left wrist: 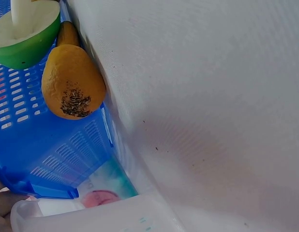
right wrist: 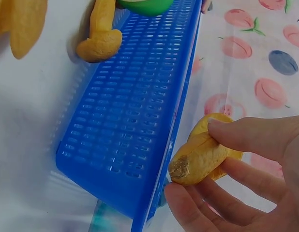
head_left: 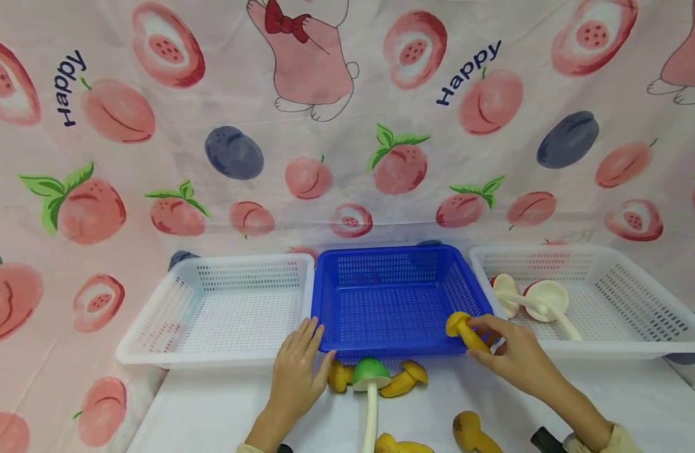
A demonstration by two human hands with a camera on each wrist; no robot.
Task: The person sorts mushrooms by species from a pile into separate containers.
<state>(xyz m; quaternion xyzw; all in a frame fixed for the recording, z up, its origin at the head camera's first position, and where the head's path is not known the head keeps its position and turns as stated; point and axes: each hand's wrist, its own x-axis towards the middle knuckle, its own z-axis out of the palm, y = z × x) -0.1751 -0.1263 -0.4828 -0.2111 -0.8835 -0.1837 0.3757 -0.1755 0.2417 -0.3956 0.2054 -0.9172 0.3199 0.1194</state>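
My right hand (head_left: 519,353) pinches a yellow mushroom (head_left: 463,328) between thumb and fingers, over the front right corner of the blue basket (head_left: 392,349). In the right wrist view the brown-marked stem end of this mushroom (right wrist: 200,157) faces the camera. My left hand (head_left: 297,370) lies with straight fingers at the basket's front left corner, where it meets the left white basket (head_left: 217,361). In front of the blue basket stands a green-capped mushroom (head_left: 372,372) with a long pale stem, between two yellow mushrooms (head_left: 405,379).
More yellow mushrooms (head_left: 475,433) lie on the white table (head_left: 319,421) nearer me. In the right white basket (head_left: 630,347) are two red-edged, pale-stemmed mushrooms (head_left: 548,301). A fruit-patterned cloth (head_left: 302,138) hangs behind the row of baskets.
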